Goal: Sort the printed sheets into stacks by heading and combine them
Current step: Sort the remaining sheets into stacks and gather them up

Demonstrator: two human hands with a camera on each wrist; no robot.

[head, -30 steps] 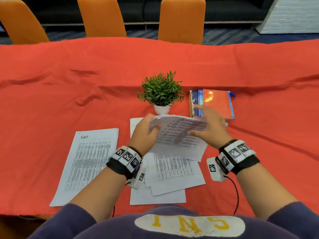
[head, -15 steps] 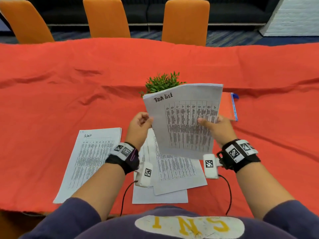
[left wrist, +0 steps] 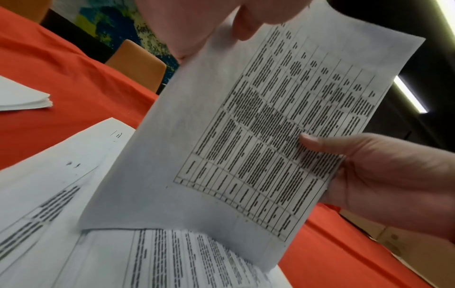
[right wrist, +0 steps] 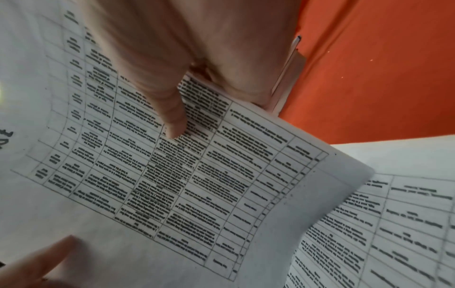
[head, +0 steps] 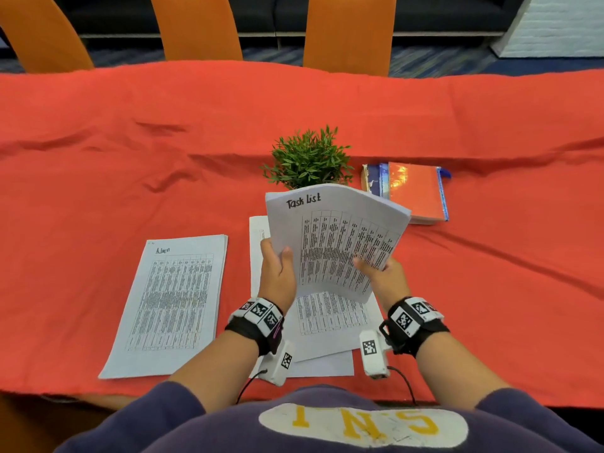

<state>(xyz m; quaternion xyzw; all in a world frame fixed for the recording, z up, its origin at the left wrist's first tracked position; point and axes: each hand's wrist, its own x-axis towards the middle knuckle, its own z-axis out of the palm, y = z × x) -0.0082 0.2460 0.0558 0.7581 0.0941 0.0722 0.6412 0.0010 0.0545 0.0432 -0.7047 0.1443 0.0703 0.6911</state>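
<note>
You hold a sheaf of printed sheets headed "Task List" (head: 336,243) up off the tabletop (head: 98,178), tilted toward you with its top edge curling back over the potted plant (head: 309,158). Your left hand (head: 277,273) has its grip closed on the sheaf's left edge, thumb on the printed face and fingers behind. Your right hand (head: 385,276) grips the lower right edge the same way; in the right wrist view its thumb (right wrist: 169,109) presses flat on the printed table while the fingers pass behind the paper. The fanned right edge shows several sheets in the sheaf, though you cannot count them.

Directly beneath the held sheaf lies a loose pile of unsorted sheets (head: 330,318), their corners splayed at different angles, the lowest one reaching nearly to the tabletop's near edge. The sheaf's lower corner hangs just above this pile; the left wrist view shows it very close, and whether it touches cannot be told.

To your left, well apart from the pile, a squared stack headed "Admin" (head: 170,305) lies flat on the red cloth. Beyond the held sheaf to the right, just beside the plant, sits an orange-covered notebook (head: 415,191) on top of blue-edged books. Three orange chairs (head: 196,24) stand along the far side.
</note>
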